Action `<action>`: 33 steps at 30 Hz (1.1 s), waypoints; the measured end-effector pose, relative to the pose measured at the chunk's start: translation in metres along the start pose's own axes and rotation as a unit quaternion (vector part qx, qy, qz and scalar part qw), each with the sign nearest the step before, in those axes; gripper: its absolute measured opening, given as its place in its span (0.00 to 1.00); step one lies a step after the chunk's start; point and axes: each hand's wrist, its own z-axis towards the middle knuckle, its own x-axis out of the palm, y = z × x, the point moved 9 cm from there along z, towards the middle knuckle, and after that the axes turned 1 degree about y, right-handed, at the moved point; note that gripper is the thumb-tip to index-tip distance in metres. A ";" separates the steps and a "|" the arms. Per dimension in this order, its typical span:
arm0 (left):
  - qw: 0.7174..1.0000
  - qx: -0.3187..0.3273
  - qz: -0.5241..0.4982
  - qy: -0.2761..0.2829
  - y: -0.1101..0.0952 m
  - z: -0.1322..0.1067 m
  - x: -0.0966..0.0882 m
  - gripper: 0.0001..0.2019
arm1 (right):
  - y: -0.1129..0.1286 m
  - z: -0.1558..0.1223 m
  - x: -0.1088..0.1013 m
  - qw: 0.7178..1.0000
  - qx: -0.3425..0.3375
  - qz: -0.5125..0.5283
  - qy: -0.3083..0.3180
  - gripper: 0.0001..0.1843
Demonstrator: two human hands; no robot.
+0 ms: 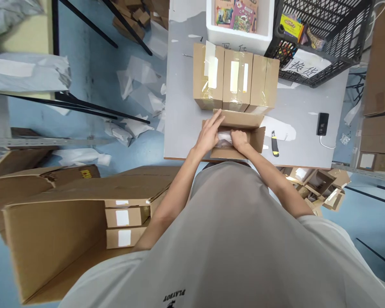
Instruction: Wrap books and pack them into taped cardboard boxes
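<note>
An open cardboard box (244,120) stands at the near edge of the grey table (179,124), its flaps spread. My left hand (209,133) lies with fingers stretched over the box's left side, touching a clear plastic-wrapped item (224,137) inside. My right hand (240,139) is curled over the same item, pressing it into the box. Just behind the open box stand three taped cardboard boxes (235,81) side by side.
A yellow-black utility knife (275,144) lies right of the box, a black phone (322,124) with a cable farther right. A white foam box (239,21) with booklets and a black crate (321,38) stand at the back. A large carton (67,231) holding small labelled boxes sits left on the floor.
</note>
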 end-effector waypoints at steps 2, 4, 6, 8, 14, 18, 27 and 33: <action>1.000 -0.008 -0.016 -0.010 -0.002 0.000 -0.006 0.25 | -0.009 -0.028 -0.012 0.999 0.028 0.000 -0.040 0.29; 0.998 -0.023 -0.051 -0.030 -0.007 -0.001 -0.014 0.24 | -0.024 -0.062 -0.023 0.994 0.060 0.000 -0.088 0.31; 0.991 -0.050 -0.113 -0.056 -0.013 -0.003 -0.023 0.26 | -0.038 -0.094 -0.030 0.990 0.076 0.003 -0.115 0.32; 0.978 -0.084 -0.182 -0.063 -0.021 -0.006 -0.026 0.28 | -0.049 -0.119 -0.037 0.986 0.071 0.018 -0.151 0.33; 0.940 -0.121 -0.310 0.069 -0.051 -0.009 0.015 0.37 | -0.057 -0.157 -0.057 0.950 -0.003 0.120 -0.287 0.32; 0.905 -0.154 -0.394 0.050 -0.038 -0.009 0.032 0.42 | -0.061 -0.166 -0.061 0.900 -0.032 0.249 -0.356 0.36; 0.913 -0.149 -0.378 -0.040 -0.014 -0.009 0.021 0.44 | -0.118 -0.156 -0.022 0.711 0.032 0.593 -0.376 0.34; 0.863 -0.186 -0.461 -0.090 -0.018 -0.012 0.029 0.44 | -0.117 -0.167 -0.029 0.662 -0.046 0.660 -0.352 0.35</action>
